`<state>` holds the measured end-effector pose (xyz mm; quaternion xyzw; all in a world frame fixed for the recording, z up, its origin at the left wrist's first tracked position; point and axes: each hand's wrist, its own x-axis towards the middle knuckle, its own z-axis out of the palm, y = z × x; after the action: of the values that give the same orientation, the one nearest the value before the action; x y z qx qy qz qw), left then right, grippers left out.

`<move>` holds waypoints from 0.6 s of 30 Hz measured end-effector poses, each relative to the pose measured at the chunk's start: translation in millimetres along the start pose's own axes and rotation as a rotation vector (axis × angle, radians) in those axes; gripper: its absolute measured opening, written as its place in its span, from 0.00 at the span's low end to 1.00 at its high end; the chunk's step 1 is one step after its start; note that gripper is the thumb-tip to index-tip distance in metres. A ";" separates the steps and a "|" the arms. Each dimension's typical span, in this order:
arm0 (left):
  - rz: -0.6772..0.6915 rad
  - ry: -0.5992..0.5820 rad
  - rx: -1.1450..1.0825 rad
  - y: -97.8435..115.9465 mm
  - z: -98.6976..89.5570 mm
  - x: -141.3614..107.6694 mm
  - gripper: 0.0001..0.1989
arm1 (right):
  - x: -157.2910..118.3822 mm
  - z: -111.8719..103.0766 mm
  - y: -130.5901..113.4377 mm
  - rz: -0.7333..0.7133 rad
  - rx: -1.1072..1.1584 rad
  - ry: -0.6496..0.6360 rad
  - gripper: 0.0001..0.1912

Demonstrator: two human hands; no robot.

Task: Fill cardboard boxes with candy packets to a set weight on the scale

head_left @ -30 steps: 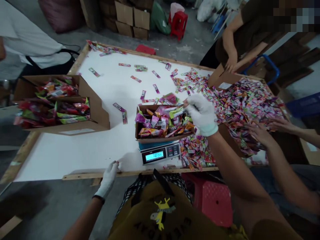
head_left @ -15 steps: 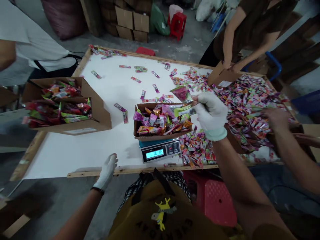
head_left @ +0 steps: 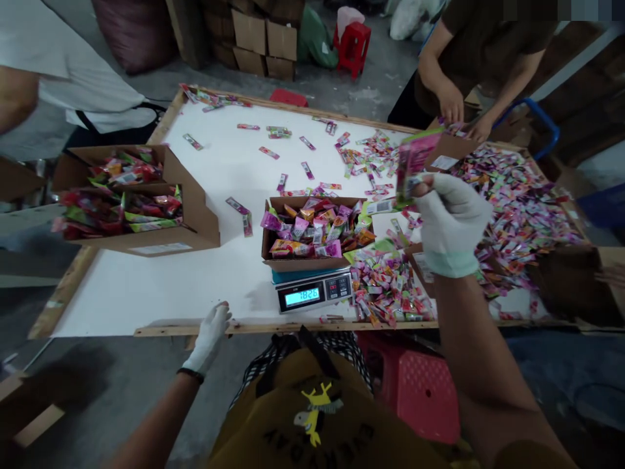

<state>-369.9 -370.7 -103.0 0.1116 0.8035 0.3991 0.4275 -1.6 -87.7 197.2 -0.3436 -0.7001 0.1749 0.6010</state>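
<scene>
A small cardboard box (head_left: pixel 312 264) full of colourful candy packets (head_left: pixel 318 229) stands on a digital scale (head_left: pixel 315 294) with a lit display. My right hand (head_left: pixel 452 225), in a white glove with bare fingertips, is closed on a few pink and green candy packets (head_left: pixel 416 158). It hangs to the right of the box, above the table. By the table's near edge, left of the scale, my left hand (head_left: pixel 209 335) has its fingers loosely stretched, with nothing in it. Below my right hand lies a heap of loose packets (head_left: pixel 388 283).
Filled cardboard boxes (head_left: pixel 161 242) stand at the table's left, near a person in a white shirt (head_left: pixel 92 71). Across the table, a person's hands (head_left: pixel 452 104) are at another box (head_left: pixel 442 153). A large packet heap (head_left: pixel 532 208) covers the right side. A red stool (head_left: pixel 427 391) is beside me.
My right hand has moved right, away from the box, still holding packets. The scale's reading has changed. The co-worker's arm at right has drawn back from the heap. My left hand stays put.
</scene>
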 end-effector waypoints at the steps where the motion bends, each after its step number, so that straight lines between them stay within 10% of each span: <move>1: 0.004 0.005 -0.030 5.6 -0.8 1.7 0.31 | 0.9 -8.0 -1.7 -0.006 -0.018 0.019 0.05; 12: 0.147 0.116 -0.334 109.0 -6.3 1.5 0.20 | -51.9 -145.6 70.3 0.208 -0.521 0.169 0.16; 18: 0.282 0.076 -0.339 170.0 6.2 -11.1 0.18 | -57.8 -151.2 72.2 0.265 -0.576 0.129 0.18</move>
<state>-385.8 -261.5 26.9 0.1342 0.7169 0.5881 0.3496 165.8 -102.3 140.7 -0.5982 -0.6304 0.0240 0.4941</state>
